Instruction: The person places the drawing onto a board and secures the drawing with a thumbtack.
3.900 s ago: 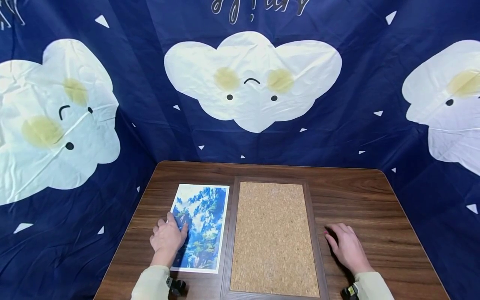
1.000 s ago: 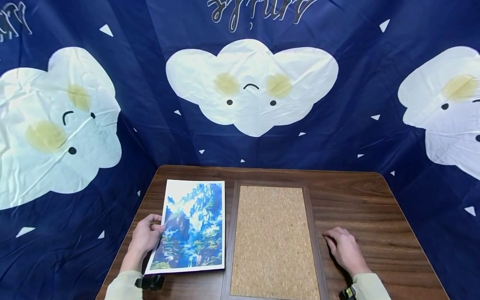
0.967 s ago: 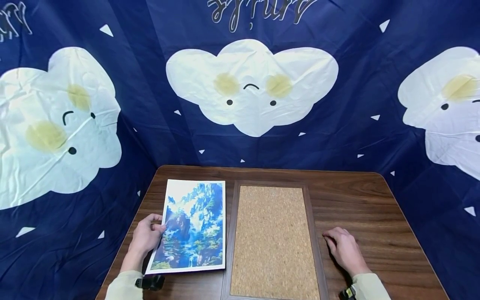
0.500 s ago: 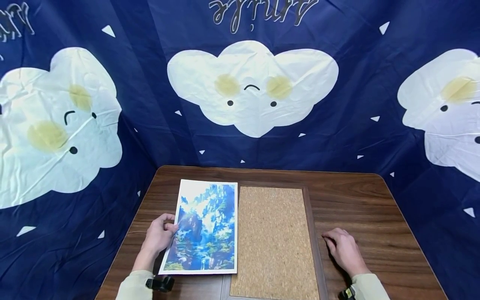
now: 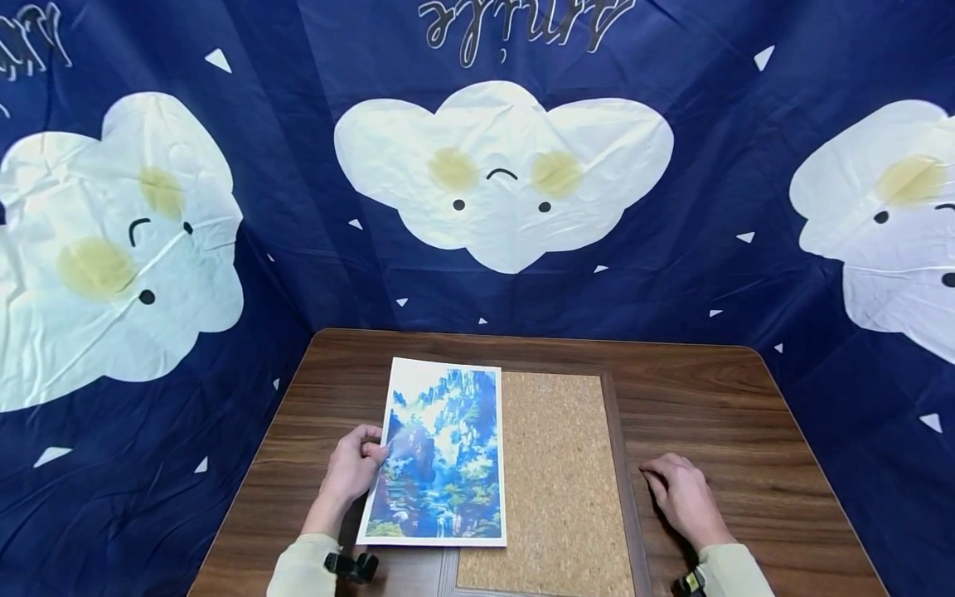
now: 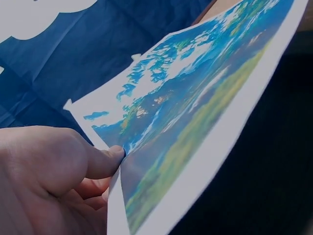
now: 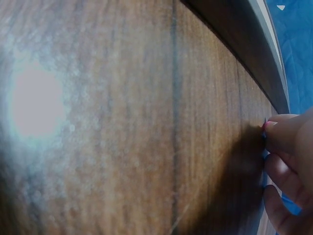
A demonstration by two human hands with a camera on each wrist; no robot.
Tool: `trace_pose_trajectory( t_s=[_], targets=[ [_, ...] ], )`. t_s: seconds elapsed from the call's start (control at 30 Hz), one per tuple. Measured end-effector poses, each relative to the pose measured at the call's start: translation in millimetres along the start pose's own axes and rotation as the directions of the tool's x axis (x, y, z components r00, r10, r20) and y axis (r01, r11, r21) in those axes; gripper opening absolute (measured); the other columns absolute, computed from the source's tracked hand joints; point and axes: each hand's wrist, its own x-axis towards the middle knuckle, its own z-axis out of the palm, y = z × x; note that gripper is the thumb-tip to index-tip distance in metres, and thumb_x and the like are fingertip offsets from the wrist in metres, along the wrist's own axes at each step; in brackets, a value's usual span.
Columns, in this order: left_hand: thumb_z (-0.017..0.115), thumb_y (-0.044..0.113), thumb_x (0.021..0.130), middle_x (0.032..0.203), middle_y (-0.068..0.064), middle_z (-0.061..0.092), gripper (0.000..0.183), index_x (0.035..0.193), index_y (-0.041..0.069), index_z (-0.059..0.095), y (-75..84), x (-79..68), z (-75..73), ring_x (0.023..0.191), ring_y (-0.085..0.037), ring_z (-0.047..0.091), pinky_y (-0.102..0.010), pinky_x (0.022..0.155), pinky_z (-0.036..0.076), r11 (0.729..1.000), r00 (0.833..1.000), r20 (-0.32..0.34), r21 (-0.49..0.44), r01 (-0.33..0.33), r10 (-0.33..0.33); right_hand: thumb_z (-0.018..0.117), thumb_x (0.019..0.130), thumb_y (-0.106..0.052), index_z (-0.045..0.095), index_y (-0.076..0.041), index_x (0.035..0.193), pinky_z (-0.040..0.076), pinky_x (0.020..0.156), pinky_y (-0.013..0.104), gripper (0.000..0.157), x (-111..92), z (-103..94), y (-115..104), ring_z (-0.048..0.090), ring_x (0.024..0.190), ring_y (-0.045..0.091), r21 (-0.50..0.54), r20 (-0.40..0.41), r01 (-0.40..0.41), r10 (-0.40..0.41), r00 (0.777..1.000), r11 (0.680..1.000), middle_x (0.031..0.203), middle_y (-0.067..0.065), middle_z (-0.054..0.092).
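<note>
My left hand (image 5: 353, 466) pinches the left edge of a picture print (image 5: 440, 464), a blue mountain landscape with a white border. The print is raised, and its right part overlaps the left side of the cork board (image 5: 559, 481) in the head view. In the left wrist view, the thumb (image 6: 105, 161) presses on the print's face, with curled fingers behind it. On the table right of the board's frame, my right hand (image 5: 682, 496) has thumb and forefinger together. A tiny pink pin (image 7: 266, 126) shows at their tips in the right wrist view, mostly hidden.
The board's brown wooden frame (image 5: 622, 464) lies on a dark wood-grain table (image 5: 716, 398). A navy cloth (image 5: 507, 303) with white cloud shapes hangs behind the table and along both sides. Black camera mounts (image 5: 352, 567) sit on the wrists.
The left hand has gripped the print's edge, lifted it from the table and carried it right until it overlaps the board. The right hand has barely moved; its fingertips have drawn closer together.
</note>
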Motion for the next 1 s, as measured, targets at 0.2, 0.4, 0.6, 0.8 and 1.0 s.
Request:
trace_pose_trajectory(
  t_s=[0.2, 0.4, 0.6, 0.8, 1.0],
  targets=[
    [0.068, -0.005, 0.096, 0.073, -0.006, 0.07, 0.015, 0.11, -0.004, 0.066, 6.3, -2.3, 15.3, 0.064, -0.015, 0.062, -0.028, 0.062, 0.049, 0.997, 0.999, 0.018, -0.063, -0.042, 0.043, 0.085, 0.078, 0.007, 0.08, -0.012, 0.089, 0.057, 0.074, 0.046, 0.022, 0.3, 0.5, 0.6, 0.07, 0.084, 0.023, -0.004, 0.009, -0.01, 0.01, 1.0, 1.0, 0.087, -0.001, 0.073],
    [0.067, -0.008, 0.096, 0.074, -0.008, 0.069, 0.014, 0.109, -0.007, 0.065, 13.8, -3.4, 30.1, 0.063, -0.015, 0.063, -0.026, 0.06, 0.049, 0.988, 0.997, 0.05, -0.147, -0.052, 0.06, 0.084, 0.08, 0.005, 0.08, -0.011, 0.09, 0.057, 0.074, 0.047, 0.019, -1.4, 1.3, 2.2, 0.07, 0.085, 0.024, -0.006, 0.015, -0.014, 0.014, 1.0, 1.0, 0.088, 0.0, 0.073],
    [0.067, -0.007, 0.096, 0.074, -0.006, 0.069, 0.013, 0.108, -0.005, 0.065, 20.5, -6.0, 42.6, 0.065, -0.015, 0.063, -0.026, 0.061, 0.049, 0.986, 0.995, 0.079, -0.16, -0.052, 0.065, 0.084, 0.08, 0.005, 0.08, -0.01, 0.09, 0.058, 0.074, 0.047, 0.019, -2.6, 3.2, 4.2, 0.071, 0.085, 0.024, -0.007, 0.021, -0.011, 0.011, 1.0, 1.0, 0.089, 0.001, 0.074],
    [0.068, -0.007, 0.096, 0.072, -0.006, 0.067, 0.013, 0.108, -0.005, 0.065, 25.3, -9.1, 53.7, 0.065, -0.016, 0.063, -0.026, 0.06, 0.049, 0.979, 0.991, 0.109, -0.198, -0.056, 0.078, 0.085, 0.079, 0.005, 0.08, -0.01, 0.09, 0.058, 0.074, 0.046, 0.019, -2.3, 4.4, 5.2, 0.071, 0.085, 0.024, -0.007, 0.013, 0.001, 0.0, 1.0, 1.0, 0.088, 0.001, 0.074],
    [0.069, -0.007, 0.095, 0.072, -0.006, 0.067, 0.014, 0.109, -0.005, 0.065, 30.6, -10.5, 62.8, 0.065, -0.015, 0.063, -0.025, 0.061, 0.049, 0.975, 0.988, 0.126, -0.213, -0.059, 0.087, 0.085, 0.079, 0.005, 0.08, -0.01, 0.09, 0.058, 0.074, 0.046, 0.02, -2.4, 4.0, 5.1, 0.071, 0.085, 0.024, -0.004, 0.011, 0.001, -0.001, 1.0, 1.0, 0.088, 0.001, 0.073]
  ],
)
